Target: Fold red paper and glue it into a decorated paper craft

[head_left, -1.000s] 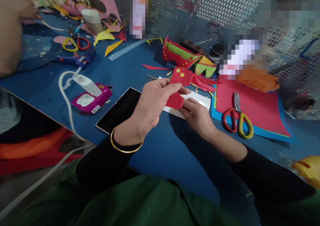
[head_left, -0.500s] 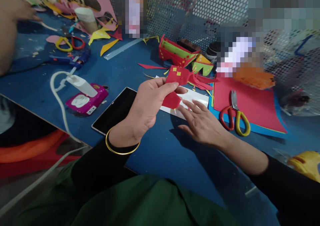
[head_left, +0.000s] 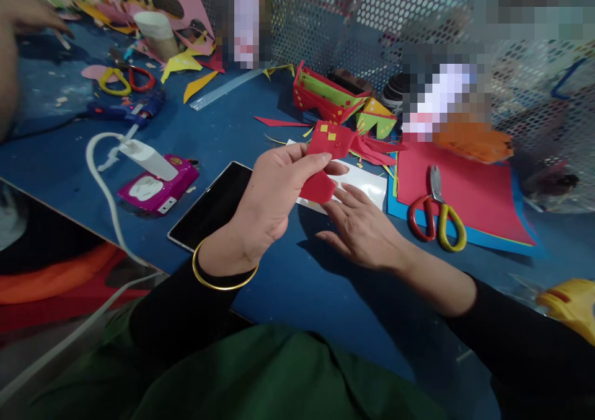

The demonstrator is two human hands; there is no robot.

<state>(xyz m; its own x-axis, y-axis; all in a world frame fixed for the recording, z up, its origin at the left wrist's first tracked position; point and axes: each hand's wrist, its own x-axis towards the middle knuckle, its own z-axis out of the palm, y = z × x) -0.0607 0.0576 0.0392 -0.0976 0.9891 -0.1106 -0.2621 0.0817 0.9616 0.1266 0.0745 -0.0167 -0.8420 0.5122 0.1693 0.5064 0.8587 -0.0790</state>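
Note:
My left hand (head_left: pixel 274 191) pinches a red cut-out (head_left: pixel 320 188) with small yellow squares near its top. Just right of it, my right hand (head_left: pixel 367 228) is spread palm down over a white sheet (head_left: pixel 365 181), fingers apart; its fingertips reach toward the cut-out's lower edge, and whether they touch it is unclear. Scissors (head_left: pixel 437 212) with one red and one yellow handle lie on red (head_left: pixel 469 191) and blue sheets right of my right hand. Behind the cut-out stands a red and green folded piece (head_left: pixel 328 95).
A black tablet (head_left: pixel 211 206) lies left of my left wrist, beside a magenta power adapter (head_left: pixel 160 184) with a white cable. Farther back are a glue gun (head_left: pixel 134 110), other scissors (head_left: pixel 116 82), a ruler (head_left: pixel 225 90) and a cup (head_left: pixel 155 36). Another person's hand (head_left: pixel 28 5) is upper left.
My right hand has shifted slightly left, closer to the red cut-out and my left hand. My left hand keeps its hold. The other person's hand at the upper left has moved a little.

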